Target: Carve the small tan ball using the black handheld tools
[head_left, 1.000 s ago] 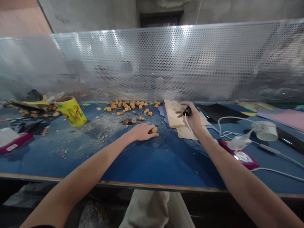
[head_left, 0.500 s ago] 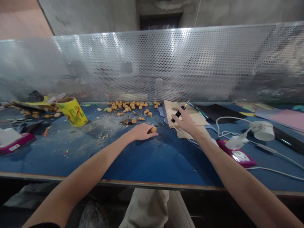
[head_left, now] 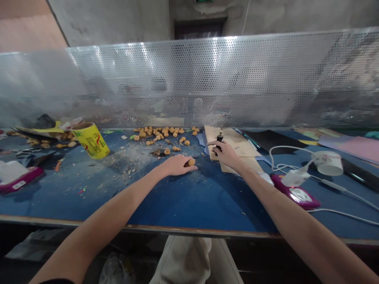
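My left hand [head_left: 177,165] rests on the blue tabletop [head_left: 189,209], its fingers around a small round tan bead [head_left: 192,162]. My right hand [head_left: 226,154] grips a black pen-shaped tool [head_left: 219,140], held upright, with its lower part hidden by my fingers. That hand sits over stacked brown cardboard sheets [head_left: 229,144]. Between my hands and the far edge lies a scattered group of similar tan beads [head_left: 161,132].
A yellow label roll [head_left: 90,140] stands tilted at left among scraps. At right are a magenta power strip [head_left: 296,192], white cords and a white paper cup [head_left: 328,163]. A perforated metal screen [head_left: 189,86] runs along the far edge.
My right hand has moved left across the cardboard, and the black tool has swung from tilted to upright. My left hand and its bead have stayed in place.
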Action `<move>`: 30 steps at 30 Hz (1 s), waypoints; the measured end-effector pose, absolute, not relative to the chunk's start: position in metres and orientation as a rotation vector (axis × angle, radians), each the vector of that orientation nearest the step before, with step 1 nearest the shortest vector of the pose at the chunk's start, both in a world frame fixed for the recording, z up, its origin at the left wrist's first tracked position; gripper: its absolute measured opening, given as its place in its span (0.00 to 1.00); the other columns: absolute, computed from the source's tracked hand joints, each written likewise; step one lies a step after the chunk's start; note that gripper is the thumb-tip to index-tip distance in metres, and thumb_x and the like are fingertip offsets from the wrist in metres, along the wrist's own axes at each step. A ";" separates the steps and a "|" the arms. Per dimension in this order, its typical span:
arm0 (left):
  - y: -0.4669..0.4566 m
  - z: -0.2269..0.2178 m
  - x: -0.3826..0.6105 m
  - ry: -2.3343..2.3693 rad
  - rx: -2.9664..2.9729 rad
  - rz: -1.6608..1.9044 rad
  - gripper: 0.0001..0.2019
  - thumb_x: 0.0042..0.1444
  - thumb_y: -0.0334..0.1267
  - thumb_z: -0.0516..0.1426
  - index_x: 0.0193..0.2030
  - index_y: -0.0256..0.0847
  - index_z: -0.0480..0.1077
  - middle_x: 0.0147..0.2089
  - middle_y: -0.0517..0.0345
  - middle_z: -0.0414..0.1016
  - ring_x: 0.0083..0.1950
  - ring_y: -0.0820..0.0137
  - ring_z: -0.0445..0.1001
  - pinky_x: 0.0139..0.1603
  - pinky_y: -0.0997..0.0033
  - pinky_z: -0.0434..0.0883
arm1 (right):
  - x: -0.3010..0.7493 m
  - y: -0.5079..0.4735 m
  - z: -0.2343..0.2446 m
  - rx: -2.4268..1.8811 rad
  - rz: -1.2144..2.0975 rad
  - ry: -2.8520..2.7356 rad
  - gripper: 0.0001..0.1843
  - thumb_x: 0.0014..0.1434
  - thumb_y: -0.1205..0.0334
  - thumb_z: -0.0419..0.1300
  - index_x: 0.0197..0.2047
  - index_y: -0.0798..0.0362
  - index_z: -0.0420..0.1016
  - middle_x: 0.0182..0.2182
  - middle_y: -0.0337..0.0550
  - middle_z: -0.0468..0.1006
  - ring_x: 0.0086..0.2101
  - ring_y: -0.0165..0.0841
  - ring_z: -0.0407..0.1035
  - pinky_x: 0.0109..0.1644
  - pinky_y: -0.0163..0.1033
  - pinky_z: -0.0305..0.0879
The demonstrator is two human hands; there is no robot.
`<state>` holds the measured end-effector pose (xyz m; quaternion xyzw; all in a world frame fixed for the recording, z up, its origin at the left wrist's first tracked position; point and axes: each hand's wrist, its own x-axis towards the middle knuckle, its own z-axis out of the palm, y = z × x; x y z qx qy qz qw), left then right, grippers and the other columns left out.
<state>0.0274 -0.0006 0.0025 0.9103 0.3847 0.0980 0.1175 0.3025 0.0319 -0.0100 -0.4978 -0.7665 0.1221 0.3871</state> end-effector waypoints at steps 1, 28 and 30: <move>0.000 0.002 0.027 1.124 2.659 0.284 0.27 0.65 0.65 0.46 0.37 0.42 0.66 0.28 0.56 0.70 0.25 0.69 0.64 0.27 0.67 0.57 | 0.303 0.032 -0.010 -1.270 0.307 -1.960 0.19 0.65 0.67 0.53 0.52 0.52 0.82 0.40 0.50 0.77 0.35 0.37 0.73 0.47 0.42 0.69; 0.000 0.001 0.027 1.127 2.660 0.293 0.26 0.65 0.65 0.48 0.35 0.42 0.64 0.30 0.55 0.71 0.27 0.69 0.64 0.28 0.69 0.56 | 0.304 0.030 -0.007 -1.330 0.231 -2.088 0.17 0.68 0.64 0.51 0.49 0.50 0.82 0.42 0.49 0.77 0.39 0.39 0.72 0.49 0.42 0.66; 0.000 0.001 0.027 1.130 2.662 0.299 0.26 0.65 0.65 0.47 0.35 0.42 0.64 0.31 0.55 0.72 0.28 0.68 0.65 0.29 0.69 0.57 | 0.303 0.031 -0.010 -1.260 0.226 -2.040 0.16 0.68 0.64 0.50 0.53 0.51 0.76 0.45 0.50 0.76 0.42 0.39 0.72 0.53 0.44 0.66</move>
